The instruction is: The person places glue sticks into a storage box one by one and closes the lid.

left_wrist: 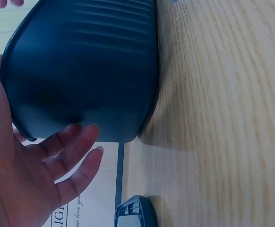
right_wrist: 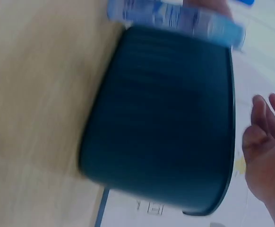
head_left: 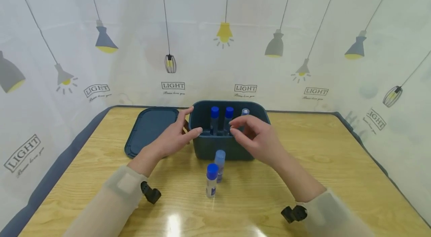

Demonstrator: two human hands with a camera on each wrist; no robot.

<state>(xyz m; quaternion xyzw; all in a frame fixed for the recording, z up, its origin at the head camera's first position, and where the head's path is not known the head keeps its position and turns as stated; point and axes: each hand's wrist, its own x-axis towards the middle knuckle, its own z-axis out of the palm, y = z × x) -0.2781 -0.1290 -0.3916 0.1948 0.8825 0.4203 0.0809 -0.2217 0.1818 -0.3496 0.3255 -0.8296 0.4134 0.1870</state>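
Observation:
A dark blue storage box stands uncovered at the table's far side. Inside it stand two glue sticks with deep blue caps, a left one and a middle one, plus one with a pale cap at the right. My left hand rests against the box's left end, thumb at the front rim, fingers spread and relaxed along the outside. Over the front right rim hangs my right hand, fingers loosely bent, nothing visible in them. Before the box stand a blue-capped glue stick and a pale-capped one.
A dark blue lid lies flat on the wooden table left of the box. Behind the table hangs a pale cloth printed with lamps, close to the box's back.

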